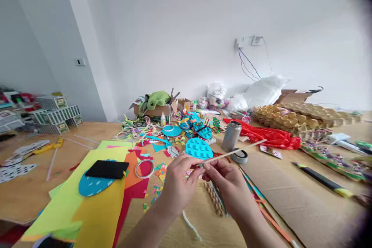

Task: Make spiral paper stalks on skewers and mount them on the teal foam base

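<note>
A thin pale wooden stick (pixel 236 151) slants up to the right in front of me. My left hand (pixel 183 174) pinches it near its lower left end, thumb and fingers pressed together. Close beside it, my right hand (pixel 228 182) is closed on the same stick with thumb and forefinger. The fingertips almost meet, hiding that end of the stick. Below my left hand a piece of white cord (pixel 192 225) lies on the table. A tan braided strip (pixel 214 199) rests partly under my right hand. Just beyond the hands is a blue oval piece with raised squares (pixel 199 148).
A metal bottle (pixel 231 136) stands behind the stick, with a tape roll (pixel 240 156) next to it. Cardboard (pixel 290 197) and a box cutter (pixel 321 179) lie right. Coloured sheets (pixel 100 209) carry a black phone-like slab (pixel 107 169) on the left. Egg trays (pixel 290 118) are stacked behind.
</note>
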Motion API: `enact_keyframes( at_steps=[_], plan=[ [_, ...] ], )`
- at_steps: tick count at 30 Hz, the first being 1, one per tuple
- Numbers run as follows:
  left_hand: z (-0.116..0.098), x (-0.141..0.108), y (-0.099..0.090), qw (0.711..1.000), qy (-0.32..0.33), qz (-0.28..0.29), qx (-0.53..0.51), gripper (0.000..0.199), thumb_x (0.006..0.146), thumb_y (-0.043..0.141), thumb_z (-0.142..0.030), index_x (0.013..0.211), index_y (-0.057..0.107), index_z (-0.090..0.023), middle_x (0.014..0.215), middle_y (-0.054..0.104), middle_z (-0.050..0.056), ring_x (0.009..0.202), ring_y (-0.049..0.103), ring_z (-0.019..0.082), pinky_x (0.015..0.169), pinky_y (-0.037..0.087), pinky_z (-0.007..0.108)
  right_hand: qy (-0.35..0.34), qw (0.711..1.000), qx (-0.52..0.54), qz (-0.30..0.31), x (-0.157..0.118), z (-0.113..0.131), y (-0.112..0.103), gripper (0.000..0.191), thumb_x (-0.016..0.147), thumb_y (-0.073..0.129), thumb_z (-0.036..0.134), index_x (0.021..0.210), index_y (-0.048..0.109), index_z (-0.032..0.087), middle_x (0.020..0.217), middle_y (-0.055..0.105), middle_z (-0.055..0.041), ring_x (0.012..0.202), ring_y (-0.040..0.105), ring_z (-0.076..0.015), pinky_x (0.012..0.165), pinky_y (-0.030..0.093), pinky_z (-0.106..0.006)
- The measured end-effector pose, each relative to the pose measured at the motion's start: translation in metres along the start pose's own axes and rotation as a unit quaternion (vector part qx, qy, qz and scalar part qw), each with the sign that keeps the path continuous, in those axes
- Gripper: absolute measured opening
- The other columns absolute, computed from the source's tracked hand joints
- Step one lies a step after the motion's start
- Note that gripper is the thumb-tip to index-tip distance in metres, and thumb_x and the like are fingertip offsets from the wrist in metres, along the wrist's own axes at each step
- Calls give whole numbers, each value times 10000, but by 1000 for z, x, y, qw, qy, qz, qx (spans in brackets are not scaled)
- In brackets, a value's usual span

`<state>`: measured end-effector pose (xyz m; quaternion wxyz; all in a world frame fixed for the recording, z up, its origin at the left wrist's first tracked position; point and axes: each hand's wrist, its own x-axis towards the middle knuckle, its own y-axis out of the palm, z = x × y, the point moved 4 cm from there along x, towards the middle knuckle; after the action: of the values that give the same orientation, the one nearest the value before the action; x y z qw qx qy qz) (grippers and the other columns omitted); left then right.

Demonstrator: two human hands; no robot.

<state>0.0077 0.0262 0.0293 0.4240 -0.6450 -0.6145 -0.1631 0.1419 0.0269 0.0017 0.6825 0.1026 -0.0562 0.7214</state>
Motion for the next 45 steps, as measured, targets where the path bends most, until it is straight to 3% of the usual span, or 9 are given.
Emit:
enact_keyframes(
  at_steps=[13, 17, 24, 30, 35, 37, 41, 45],
  plan=[
    [5, -5, 4, 995, 32, 4, 96, 123, 896, 487, -156, 878, 608, -145, 799, 604, 61, 775, 559, 173, 659, 439, 267, -19, 999, -47, 7, 1, 9, -4, 267, 731, 703, 409, 818, 683, 157, 722, 658, -42, 670, 558, -151, 602, 451, -240],
    [4, -7, 6, 998, -5, 17, 68, 131, 907, 468, -180, 849, 584, -155, 797, 584, 49, 788, 546, 168, 687, 422, 264, -52, 996, -76, 6, -2, 13, -5, 244, 760, 680, 386, 871, 682, 169, 798, 680, -52, 753, 594, -177, 672, 470, -263],
    [3, -4, 5, 987, -126, 82, -59, 183, 909, 462, -250, 835, 600, -156, 798, 590, 37, 774, 532, 148, 691, 397, 239, -103, 988, -111, 28, -5, 21, -5, 158, 824, 625, 337, 887, 652, 195, 811, 646, -29, 769, 579, -161, 687, 463, -259],
    [7, -4, 4, 949, -207, 149, -187, 210, 883, 494, -299, 799, 603, -140, 670, 504, -9, 639, 435, 103, 582, 327, 211, -120, 982, -117, 83, -7, 25, -7, 117, 856, 593, 295, 906, 654, 208, 839, 632, -29, 813, 580, -168, 740, 464, -292],
    [17, -7, 8, 873, -289, 186, -347, 242, 817, 583, -341, 748, 607, -110, 622, 484, -13, 583, 421, 85, 574, 344, 210, -103, 981, -115, 115, -5, 23, -7, 134, 858, 588, 303, 874, 653, 188, 830, 630, -42, 788, 581, -172, 717, 457, -303],
    [21, -7, 8, 861, -307, 181, -363, 248, 786, 624, -351, 759, 617, -104, 643, 522, 0, 589, 449, 86, 579, 364, 212, -82, 985, -106, 107, -3, 18, -6, 161, 845, 600, 334, 858, 645, 179, 804, 630, -40, 759, 575, -169, 686, 453, -293],
    [23, -5, 9, 900, -303, 158, -272, 239, 720, 694, -293, 868, 640, -113, 735, 614, 32, 676, 546, 121, 640, 424, 230, -41, 993, -93, 56, 2, 7, -8, 254, 799, 633, 419, 787, 621, 166, 710, 617, -31, 685, 557, -160, 610, 439, -267],
    [18, -3, 7, 965, -219, 95, -105, 214, 740, 662, -177, 953, 638, -169, 780, 650, 29, 719, 591, 144, 669, 453, 243, -21, 995, -86, 35, 4, 3, -9, 311, 772, 646, 464, 756, 623, 155, 692, 619, -39, 663, 559, -158, 607, 450, -268]
  ],
)
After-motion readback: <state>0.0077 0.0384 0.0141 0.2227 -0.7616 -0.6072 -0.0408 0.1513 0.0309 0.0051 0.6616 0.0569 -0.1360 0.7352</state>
